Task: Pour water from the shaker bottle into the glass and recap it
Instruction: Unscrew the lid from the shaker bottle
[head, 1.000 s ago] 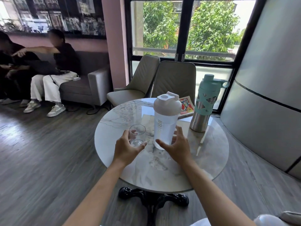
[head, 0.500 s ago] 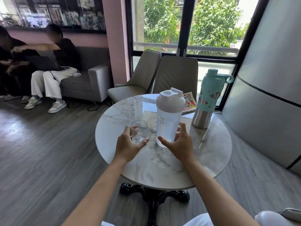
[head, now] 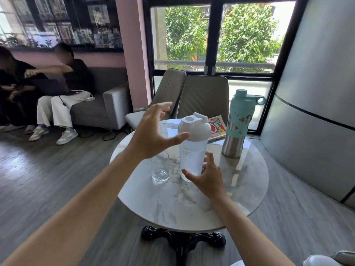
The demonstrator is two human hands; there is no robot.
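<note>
A clear shaker bottle (head: pixel 193 156) with a white domed cap (head: pixel 196 127) stands upright on the round marble table (head: pixel 247 181), holding water. Just left of it stands a small empty glass (head: pixel 160 169). My left hand (head: pixel 151 131) is raised beside the cap with fingers spread, its thumb tip close to the cap's left side. My right hand (head: pixel 206 177) hovers at the bottle's lower part, fingers apart, curved around its base; I cannot tell whether it touches.
A steel bottle with a teal sleeve (head: pixel 237 123) stands at the table's far right. A colourful booklet (head: pixel 217 128) lies behind the shaker. Two grey chairs (head: pixel 203 98) sit beyond the table. People sit on a sofa (head: pixel 107 106) at the left.
My left hand has left the glass and risen to the level of the shaker's cap. My right hand stays by the bottle's base.
</note>
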